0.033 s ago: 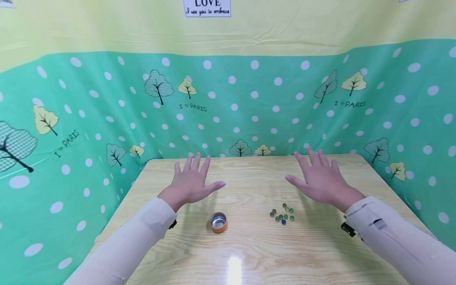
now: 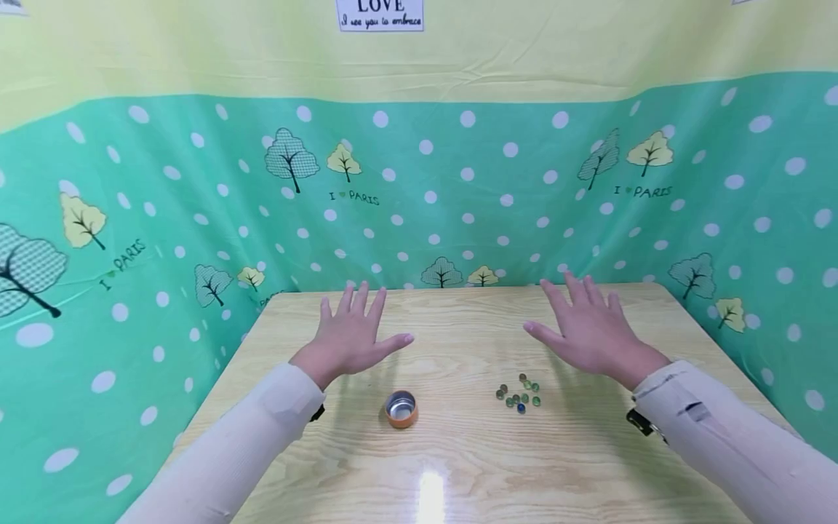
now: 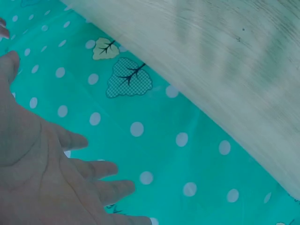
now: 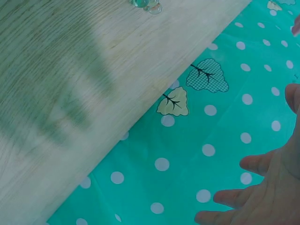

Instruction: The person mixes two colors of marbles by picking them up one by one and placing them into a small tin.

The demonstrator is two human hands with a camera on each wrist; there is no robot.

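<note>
Nudging could send the marbles (image 2: 516,399) rolling, as they lie loose on the surface (image 2: 484,462), right of the orange cup (image 2: 401,421); left hand (image 2: 350,342) and right hand (image 2: 591,336) hover spread, holding nothing.

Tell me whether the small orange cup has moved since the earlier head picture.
No. In the head view, the cup sits at the same spot on the table, shifted in no visible direction.

Table (image 2: 484,458): wood look, smooth, shiny. On table: marbles (image 2: 525,399), glassy, shiny; cup (image 2: 402,422), shiny metal-looking inside. Behind table: curtain (image 2: 445,175), wrinkly cloth. Over table: sleeves (image 2: 236,437), matt cloth.
</note>
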